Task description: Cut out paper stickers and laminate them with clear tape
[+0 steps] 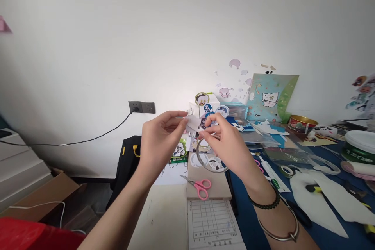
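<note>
My left hand (159, 134) pinches a small piece of white paper (192, 122) between thumb and fingers, raised above the desk. Close on its right, my right hand (227, 140) has curled fingers, with a roll of clear tape (199, 157) hanging from them. My right thumb and fingertip are pinched near the paper's lower right corner; whether they touch it I cannot tell. Beneath the hands, pink-handled scissors (202, 189) lie on a brown cardboard piece (216, 191). Several round cartoon stickers, one a green-rimmed sticker (202, 99), show behind the fingers.
A printed form (213, 222) lies at the front. To the right are white paper cut-outs (310, 203), a green tub with a white lid (360, 146), a red-and-gold tin (301, 125) and a blue-green folder (272, 97). A black bag (125, 164) and a plugged-in cable (102, 136) are left.
</note>
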Available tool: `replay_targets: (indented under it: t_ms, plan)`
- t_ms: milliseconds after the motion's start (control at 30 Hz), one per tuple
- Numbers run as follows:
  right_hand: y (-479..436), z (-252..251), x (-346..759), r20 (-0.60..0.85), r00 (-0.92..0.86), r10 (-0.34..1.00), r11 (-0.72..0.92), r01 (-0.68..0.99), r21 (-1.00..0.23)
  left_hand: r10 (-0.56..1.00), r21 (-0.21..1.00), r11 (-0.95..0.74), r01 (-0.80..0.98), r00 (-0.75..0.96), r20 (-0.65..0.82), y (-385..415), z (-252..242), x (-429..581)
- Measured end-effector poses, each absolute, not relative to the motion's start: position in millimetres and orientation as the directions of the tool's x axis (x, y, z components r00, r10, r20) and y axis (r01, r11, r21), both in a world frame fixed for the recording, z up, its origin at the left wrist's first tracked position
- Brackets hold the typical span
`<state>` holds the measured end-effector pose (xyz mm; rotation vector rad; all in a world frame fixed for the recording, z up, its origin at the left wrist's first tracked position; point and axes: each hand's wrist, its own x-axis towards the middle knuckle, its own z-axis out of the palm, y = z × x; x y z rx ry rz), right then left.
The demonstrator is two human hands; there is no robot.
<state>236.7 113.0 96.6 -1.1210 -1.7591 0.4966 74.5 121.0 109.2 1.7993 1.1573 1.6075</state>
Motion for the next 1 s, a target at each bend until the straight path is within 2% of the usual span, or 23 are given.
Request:
replay_targets:
  t_ms: [300, 667, 1000]
  plan:
    - [109, 98, 230, 0.503, -0.037, 0.864, 0.429, 0.579, -0.694, 0.832, 0.816, -0.523, 0.245, -0.063, 0.552, 124, 110, 69]
    - [110, 96, 228, 0.570, -0.001, 0.822, 0.454, 0.605, -0.654, 0.830, 0.813, -0.525, 0.253, -0.059, 0.555, 117, 113, 76]
    - [113, 97, 230, 0.551, 0.012, 0.835, 0.419, 0.634, -0.650, 0.827, 0.800, -0.539, 0.265, -0.015, 0.562, 107, 113, 81]
